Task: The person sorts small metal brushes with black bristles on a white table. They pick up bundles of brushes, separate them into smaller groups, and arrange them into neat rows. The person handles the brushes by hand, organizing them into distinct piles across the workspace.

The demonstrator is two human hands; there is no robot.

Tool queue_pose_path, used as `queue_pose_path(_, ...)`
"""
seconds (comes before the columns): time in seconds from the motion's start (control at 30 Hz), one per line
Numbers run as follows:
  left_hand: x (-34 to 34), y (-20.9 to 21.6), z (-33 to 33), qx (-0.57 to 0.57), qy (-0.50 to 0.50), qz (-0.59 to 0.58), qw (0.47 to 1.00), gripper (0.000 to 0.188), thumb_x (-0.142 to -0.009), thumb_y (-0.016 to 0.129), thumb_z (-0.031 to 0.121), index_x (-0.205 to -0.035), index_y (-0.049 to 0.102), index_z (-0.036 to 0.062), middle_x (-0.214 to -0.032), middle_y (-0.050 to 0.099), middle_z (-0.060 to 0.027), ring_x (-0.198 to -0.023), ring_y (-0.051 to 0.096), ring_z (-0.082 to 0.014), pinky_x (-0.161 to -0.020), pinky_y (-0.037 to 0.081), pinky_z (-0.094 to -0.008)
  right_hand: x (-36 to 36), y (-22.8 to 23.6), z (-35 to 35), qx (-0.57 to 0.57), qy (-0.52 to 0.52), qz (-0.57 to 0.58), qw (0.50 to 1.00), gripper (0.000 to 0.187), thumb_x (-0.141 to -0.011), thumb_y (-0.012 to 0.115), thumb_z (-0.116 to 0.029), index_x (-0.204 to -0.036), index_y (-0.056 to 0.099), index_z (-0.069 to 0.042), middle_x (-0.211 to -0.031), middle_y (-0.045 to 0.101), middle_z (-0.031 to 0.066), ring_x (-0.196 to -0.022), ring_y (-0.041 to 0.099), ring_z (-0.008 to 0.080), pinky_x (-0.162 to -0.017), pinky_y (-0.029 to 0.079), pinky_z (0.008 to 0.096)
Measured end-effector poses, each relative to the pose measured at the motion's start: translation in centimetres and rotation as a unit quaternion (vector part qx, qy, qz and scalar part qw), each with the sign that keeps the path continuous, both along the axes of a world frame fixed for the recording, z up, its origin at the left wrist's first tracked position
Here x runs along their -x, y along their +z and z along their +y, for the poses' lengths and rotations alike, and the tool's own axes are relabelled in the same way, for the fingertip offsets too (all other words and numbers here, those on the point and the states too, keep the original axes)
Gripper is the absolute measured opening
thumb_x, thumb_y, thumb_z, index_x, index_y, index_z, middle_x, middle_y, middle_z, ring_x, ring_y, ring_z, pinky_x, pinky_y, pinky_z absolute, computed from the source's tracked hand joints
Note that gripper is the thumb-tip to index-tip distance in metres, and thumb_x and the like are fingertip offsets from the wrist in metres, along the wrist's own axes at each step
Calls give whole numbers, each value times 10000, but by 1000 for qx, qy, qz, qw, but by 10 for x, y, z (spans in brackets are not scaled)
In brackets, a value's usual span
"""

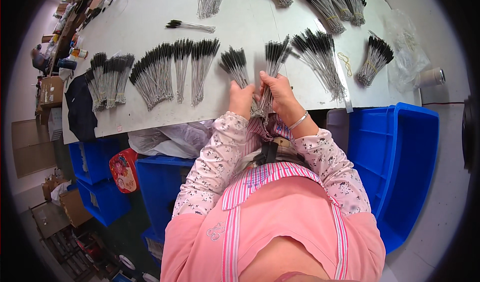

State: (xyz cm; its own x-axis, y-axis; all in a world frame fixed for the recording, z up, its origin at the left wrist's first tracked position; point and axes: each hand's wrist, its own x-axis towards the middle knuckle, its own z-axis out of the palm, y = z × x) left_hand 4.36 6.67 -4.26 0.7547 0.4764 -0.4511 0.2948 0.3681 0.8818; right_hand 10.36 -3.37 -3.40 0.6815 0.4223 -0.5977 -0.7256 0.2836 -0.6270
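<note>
Two bunches of thin wire-stemmed brushes are held above the near edge of the table (150,24), with their black bristle heads pointed away from the body. The left bunch (233,62) is gripped around its stems by the left hand (241,99), whose fingers are clamped on it. The right bunch (276,53) is clamped likewise in the fingers of the right hand (281,96), with the thumb laid along the stems. The heads are kept apart, while the lower stem ends are brought close together; whether they touch cannot be told.

The step in hand is judged to be the gathering and evening of brushes into bunches. For the next move, a firm hold and level stem ends seem to be called for, so that no brush is dropped.

To the right, a fanned pile of brushes (320,57) is laid out, with yellowish loose bands (345,63) and a tied bundle (375,60) placed beyond it. To the left, more brushes (155,74) are set out in a row. Clear plastic (407,47) is left at the right end, and a blue bin (420,127) is seen below.
</note>
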Motion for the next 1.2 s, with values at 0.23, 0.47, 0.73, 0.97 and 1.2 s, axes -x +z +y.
queue_pose_path(0.23,-1,0,36,-577,-73,178,794,365,-861,516,134,-1160,376,-22,-1014,547,-241,-926,577,-403,-777,467,-457,-10,19,-12,56,-102,-169,979,159,-909,531,-201,-875,437,-78,-590,392,-29,-441,352,52,-375,287,211)
queue_pose_path(0.47,1,-6,44,-702,-124,258,652,445,-839,593,296,-1114,407,1,-1003,527,-179,-932,559,-316,-785,458,-411,-4,71,-22,-47,-155,-456,875,145,-915,501,-135,-1012,464,-34,-719,457,6,-591,411,68,-547,353,210)
queue_pose_path(0.73,0,4,46,-700,-110,232,666,620,-749,655,459,-1135,480,7,-1063,523,-156,-982,537,-316,-815,445,-415,-20,-7,-33,208,31,-521,827,71,-871,533,-23,-921,481,-27,-715,578,37,-610,536,118,-567,440,255)
queue_pose_path(0.97,24,41,27,-601,-127,18,789,737,-710,725,413,-1234,424,-9,-1150,512,-164,-1013,537,-294,-851,440,-376,-15,43,-24,-54,56,-406,911,148,-929,492,-154,-926,490,-6,-757,598,57,-691,582,118,-646,465,241)
queue_pose_path(1.2,30,64,-29,46,-236,-98,966,603,-822,658,184,-1261,300,-22,-1022,525,-84,-913,550,-141,-776,459,-275,8,50,-34,-55,149,-271,949,232,-912,539,-213,-1063,527,-39,-874,604,30,-837,566,92,-724,450,235)
